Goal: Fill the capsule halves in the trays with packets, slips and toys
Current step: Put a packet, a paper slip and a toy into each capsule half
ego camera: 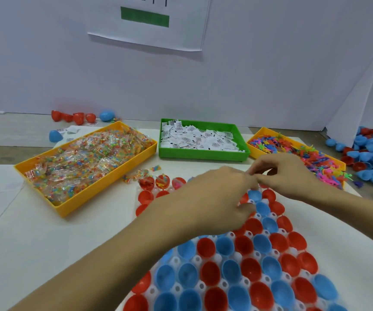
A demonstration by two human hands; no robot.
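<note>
Head view shows my left hand [214, 198] and right hand [286, 173] meeting fingertip to fingertip above the far rows of red and blue capsule halves [237, 265] in the white tray [198, 259]. Both pinch something tiny; I cannot tell what. Past them sit the yellow bin of candy packets [87, 164], the green bin of paper slips [200, 140] and the yellow bin of little toys [297, 153]. Bare table [57, 239] lies left of my arm.

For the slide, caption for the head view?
Both hands, left hand and right hand, meet over red and blue capsule halves, behind them bins of packets, slips, toys.
</note>
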